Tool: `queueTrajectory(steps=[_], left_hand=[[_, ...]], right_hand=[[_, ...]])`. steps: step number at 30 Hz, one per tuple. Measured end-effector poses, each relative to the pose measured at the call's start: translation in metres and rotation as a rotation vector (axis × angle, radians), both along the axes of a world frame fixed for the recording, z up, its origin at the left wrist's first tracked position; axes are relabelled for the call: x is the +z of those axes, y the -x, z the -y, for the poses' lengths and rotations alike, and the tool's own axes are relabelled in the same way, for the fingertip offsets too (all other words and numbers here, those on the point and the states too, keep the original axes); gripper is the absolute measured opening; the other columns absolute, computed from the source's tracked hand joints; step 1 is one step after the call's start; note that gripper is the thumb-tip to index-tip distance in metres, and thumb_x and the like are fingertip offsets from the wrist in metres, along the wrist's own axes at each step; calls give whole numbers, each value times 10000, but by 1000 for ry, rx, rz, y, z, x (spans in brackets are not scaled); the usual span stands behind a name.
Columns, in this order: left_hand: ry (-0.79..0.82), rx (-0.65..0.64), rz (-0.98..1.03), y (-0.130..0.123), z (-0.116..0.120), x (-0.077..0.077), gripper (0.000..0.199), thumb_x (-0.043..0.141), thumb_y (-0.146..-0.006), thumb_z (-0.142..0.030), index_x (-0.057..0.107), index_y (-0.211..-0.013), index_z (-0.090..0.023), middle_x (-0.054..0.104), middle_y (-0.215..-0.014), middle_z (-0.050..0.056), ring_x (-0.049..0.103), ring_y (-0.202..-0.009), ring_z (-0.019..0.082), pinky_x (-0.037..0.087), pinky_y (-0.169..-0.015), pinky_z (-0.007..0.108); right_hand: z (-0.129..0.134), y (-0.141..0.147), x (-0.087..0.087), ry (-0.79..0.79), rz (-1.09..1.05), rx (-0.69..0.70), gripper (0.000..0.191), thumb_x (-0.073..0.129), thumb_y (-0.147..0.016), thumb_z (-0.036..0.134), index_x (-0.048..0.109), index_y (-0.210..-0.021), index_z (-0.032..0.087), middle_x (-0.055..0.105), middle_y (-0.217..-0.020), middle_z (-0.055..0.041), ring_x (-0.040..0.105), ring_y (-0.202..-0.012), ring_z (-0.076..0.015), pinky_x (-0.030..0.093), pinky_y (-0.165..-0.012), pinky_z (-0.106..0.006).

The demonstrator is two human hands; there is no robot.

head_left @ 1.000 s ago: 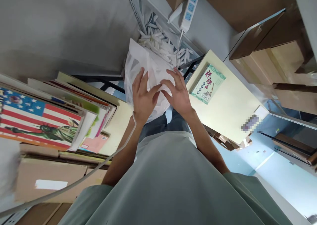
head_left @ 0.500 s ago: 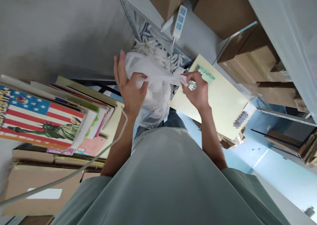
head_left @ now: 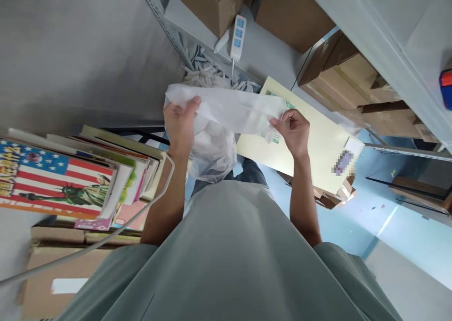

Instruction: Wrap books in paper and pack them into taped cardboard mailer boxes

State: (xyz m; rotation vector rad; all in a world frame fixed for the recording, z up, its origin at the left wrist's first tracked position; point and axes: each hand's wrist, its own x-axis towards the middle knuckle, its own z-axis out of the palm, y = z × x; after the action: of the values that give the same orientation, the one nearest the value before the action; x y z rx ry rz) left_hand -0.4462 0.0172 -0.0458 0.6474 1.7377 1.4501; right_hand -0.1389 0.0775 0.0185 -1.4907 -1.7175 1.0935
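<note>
A thin white plastic bag is stretched flat between my two hands. My left hand grips its left end, thumb on top and fingers curled beneath. With thumb and forefinger, my right hand pinches the bag's right end over a cream tabletop. Below the stretched part, the rest of the bag hangs crumpled and translucent in front of my body. White paper-like strips lie heaped just behind the bag, partly hidden by it.
Books and magazines stand stacked at left, above a cardboard box. A pale cable runs across my left forearm. On the shelf behind are a power strip and cardboard boxes. A green-patterned paper lies partly under the bag.
My hands have moved apart, the right one further right, pulling the bunched bag edge into a wide flat band. My left hand has changed from a spread-finger pinch to a fuller grip.
</note>
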Motion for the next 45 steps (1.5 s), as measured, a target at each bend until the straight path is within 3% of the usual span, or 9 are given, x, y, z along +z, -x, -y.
queueTrajectory(steps=[5, 8, 14, 19, 26, 30, 37, 41, 45], left_hand=[[10, -26, 26, -18, -18, -7, 386, 841, -883, -569, 656, -904, -231, 725, -879, -19, 707, -890, 151, 587, -773, 309], [57, -46, -51, -31, -20, -6, 346, 856, -870, -543, 694, -912, -240, 730, -842, -24, 698, -839, 155, 586, -752, 307], [5, -52, -203, -70, -13, 1, 322, 869, -857, -542, 717, -800, -265, 716, -762, -12, 727, -851, 215, 617, -735, 332], [41, -31, -210, -99, -2, 10, 439, 855, -888, -606, 659, -717, -253, 602, -632, -24, 704, -759, 207, 569, -600, 296], [157, -21, -142, -110, 12, 1, 409, 820, -903, -586, 654, -758, -241, 586, -633, -31, 556, -544, 129, 465, -493, 266], [215, -7, -18, -117, 23, -9, 370, 838, -857, -534, 637, -801, -228, 610, -707, -23, 505, -487, 97, 434, -444, 244], [235, -56, -114, -141, 54, -24, 307, 741, -947, -539, 681, -932, -239, 631, -711, -18, 600, -607, 130, 445, -544, 232], [256, -148, -48, -156, 66, -27, 336, 686, -983, -574, 711, -999, -239, 672, -735, -4, 594, -600, 146, 447, -552, 259], [212, -258, 65, -159, 67, -23, 482, 679, -977, -703, 728, -920, -227, 705, -745, 20, 630, -660, 178, 485, -583, 281]], right_hand=[[5, -45, -2, -26, -11, -70, 487, 781, -942, 665, 674, -1234, 291, 687, -1171, -46, 702, -1049, -233, 655, -872, -396], [9, -72, -2, -8, -31, -99, 574, 717, -985, 677, 629, -1428, 322, 730, -1196, -60, 741, -924, -226, 663, -772, -388], [11, -117, -6, 83, -26, -314, 495, 696, -988, 708, 740, -1103, 229, 719, -781, -1, 523, -445, -116, 426, -427, -281], [6, -144, -23, 140, -42, -373, 504, 712, -974, 722, 720, -932, 220, 512, -518, 82, 416, -377, -110, 288, -388, -271], [-1, -162, -46, 168, 4, -357, 553, 651, -988, 771, 684, -865, 232, 454, -469, 94, 437, -385, -128, 334, -425, -282], [2, -163, -54, 179, 13, -367, 549, 646, -977, 786, 633, -863, 249, 475, -517, 91, 480, -429, -131, 403, -460, -283], [17, -141, -66, 253, -30, -225, 485, 715, -924, 705, 690, -959, 222, 665, -757, 14, 624, -588, -130, 538, -532, -262], [34, -96, -68, 330, -55, -13, 557, 719, -918, 741, 731, -1118, 222, 782, -951, -50, 746, -811, -193, 652, -679, -321], [54, -32, -75, 398, 20, 298, 709, 935, -754, 670, 740, -1294, 253, 836, -1192, -84, 784, -1099, -279, 665, -1001, -447]])
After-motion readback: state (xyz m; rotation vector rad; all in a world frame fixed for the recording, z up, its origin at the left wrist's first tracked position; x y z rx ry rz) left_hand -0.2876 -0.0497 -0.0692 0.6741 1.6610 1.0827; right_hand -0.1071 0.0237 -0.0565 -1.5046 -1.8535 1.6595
